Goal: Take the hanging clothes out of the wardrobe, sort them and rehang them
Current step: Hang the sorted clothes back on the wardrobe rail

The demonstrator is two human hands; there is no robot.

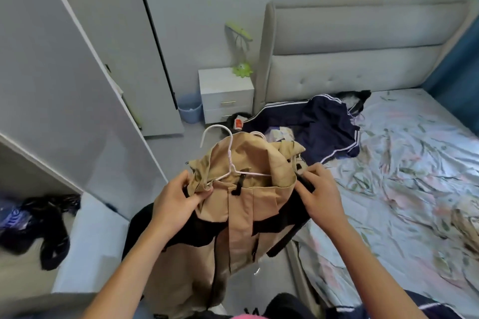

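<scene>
A tan and black jacket (248,204) hangs in front of me on a white hanger (228,152) whose hook points up and left. My left hand (176,202) grips the jacket's left shoulder over the hanger end. My right hand (318,194) pinches the right shoulder at a black strap. A navy jacket with white stripes (318,124) lies spread at the head of the bed (414,163). The white wardrobe (64,85) stands at the left with its door swung out.
Dark clothes (39,225) lie in a heap at the lower left, on the wardrobe's floor. A white nightstand (225,95) with a green lamp (241,70) stands beside the headboard, and a blue bin (190,108) sits next to it.
</scene>
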